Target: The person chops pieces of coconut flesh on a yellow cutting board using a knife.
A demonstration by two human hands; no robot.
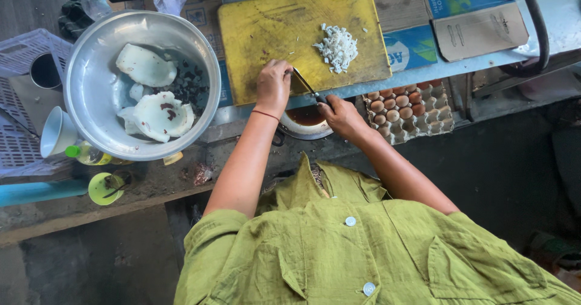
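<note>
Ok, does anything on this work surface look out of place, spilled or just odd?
A few white chopped bits lie scattered on the yellow cutting board, away from the main pile. The egg tray juts past the counter edge. Otherwise nothing stands out: the right hand holds a knife, and the left hand rests on the board.

Single view only, taken from a camera worn on the person's head. It looks steeply down, close to vertical, over the person's own chest and green shirt, which fills the lower part of the frame. The far edge of the scene lies at the top of the frame, the person's body at the bottom. Both forearms run up from the shirt to the hands at mid-frame, at arm's length from the lens. The surface crosses the upper half, with the yellow cutting board near top centre and the metal bowl at left. No second view is supplied, so no overlap arises
</note>
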